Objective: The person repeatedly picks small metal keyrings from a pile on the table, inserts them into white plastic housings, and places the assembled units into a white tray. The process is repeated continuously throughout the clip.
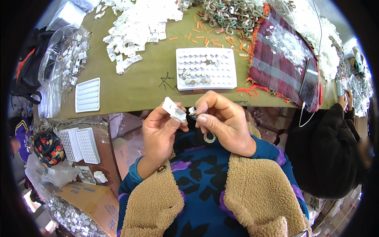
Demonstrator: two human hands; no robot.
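Note:
Between the thumb and fingers of my left hand (158, 132) is a small white plastic case (173, 109), its flap standing up and its hollow side facing right. Close to it, my right hand (229, 128) pinches a small round dark-and-silver part (192, 113). A looped cable (209, 137) hangs below the right fingers and seems to belong to that part. A narrow gap separates the part from the case. Just beyond my hands, a white tray (232, 82) lies on the green table (138, 87), with round silver discs in some of its wells.
White cases (136, 23) are heaped at the back left, coiled cables (233, 15) at the back right, with orange strips (209, 40) scattered before them. A smaller white tray (87, 94) lies left. On plaid cloth (272, 75) rests a phone (309, 85). A dark-sleeved co-worker (327, 146) sits right.

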